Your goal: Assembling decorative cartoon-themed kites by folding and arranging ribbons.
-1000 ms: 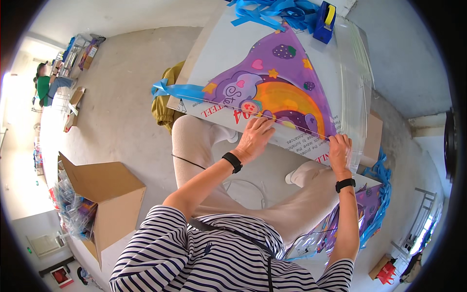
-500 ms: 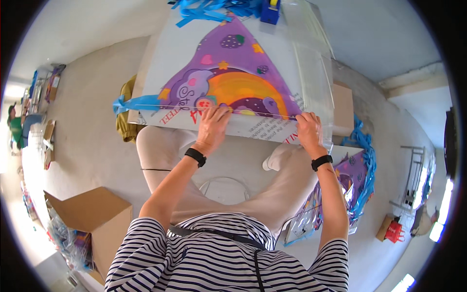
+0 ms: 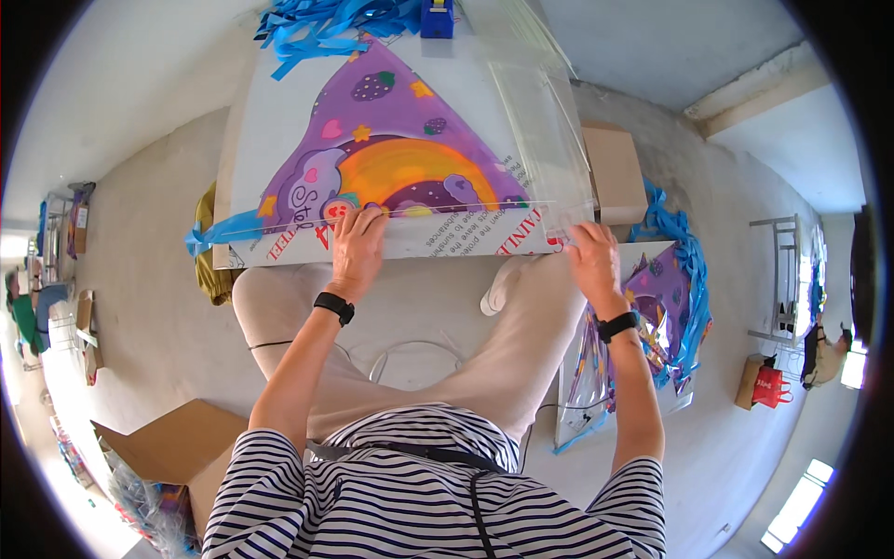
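Note:
A purple triangular sheet point(image 3: 400, 121), printed with berries, stars and an orange arch, lies on a white printed board point(image 3: 503, 235) over my knees. A thin clear plastic strip point(image 3: 466, 209) runs along the sheet's lower edge. My left hand point(image 3: 358, 252) presses bunched fingers on the strip and the sheet's edge, left of the middle. My right hand point(image 3: 596, 265) is closed at the strip's right end, past the sheet's corner; its fingertips partly hide what they pinch. A blue ribbon point(image 3: 237, 229) extends from the sheet's left corner.
Blue ribbons point(image 3: 326, 28) and a blue tape dispenser point(image 3: 437, 19) lie at the board's far end, beside long clear strips point(image 3: 531, 102). A carton point(image 3: 615, 175) stands at right, above more purple sheets point(image 3: 661, 298). An open carton point(image 3: 186, 438) stands lower left.
My right hand has moved off the sheet's right corner, away from the left hand. The view has shifted, so the board appears further left. My left hand remains at the sheet's lower edge.

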A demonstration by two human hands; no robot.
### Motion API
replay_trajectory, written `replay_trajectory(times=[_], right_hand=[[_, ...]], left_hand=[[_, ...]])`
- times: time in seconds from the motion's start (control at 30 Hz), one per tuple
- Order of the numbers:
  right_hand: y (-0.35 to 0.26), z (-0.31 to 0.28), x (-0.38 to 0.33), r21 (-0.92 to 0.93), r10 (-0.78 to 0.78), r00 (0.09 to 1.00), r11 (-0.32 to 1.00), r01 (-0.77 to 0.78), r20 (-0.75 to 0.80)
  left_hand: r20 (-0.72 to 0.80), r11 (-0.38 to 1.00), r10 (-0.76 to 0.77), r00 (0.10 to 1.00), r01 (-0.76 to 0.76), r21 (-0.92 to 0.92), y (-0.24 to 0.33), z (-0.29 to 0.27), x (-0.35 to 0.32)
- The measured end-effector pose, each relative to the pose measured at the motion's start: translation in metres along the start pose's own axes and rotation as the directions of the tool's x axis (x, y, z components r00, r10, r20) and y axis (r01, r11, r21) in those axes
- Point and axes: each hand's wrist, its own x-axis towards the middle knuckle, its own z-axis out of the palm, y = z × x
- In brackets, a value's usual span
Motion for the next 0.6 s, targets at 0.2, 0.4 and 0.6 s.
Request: replay_trajectory(times=[0.2, 0.4, 0.6], right_hand=[[-0.047, 0.021, 0.027, 0.083, -0.097, 0.995, 0.992, 0.096, 0.005], [-0.064, 0.023, 0.043, 0.064, -0.180, 0.984, 0.982, 0.179, 0.012], [-0.075, 0.030, 0.056, 0.011, -0.301, 0.951, 0.953, 0.301, 0.068]], left_hand=[[0.007, 0.999, -0.005, 1.000, 0.005, 0.031, 0.001, -0.003, 0.002], [0.006, 1.000, 0.003, 1.000, -0.003, 0.023, 0.001, -0.002, 0.003], [0.000, 1.000, 0.014, 1.000, -0.014, 0.009, -0.003, -0.001, 0.002]])
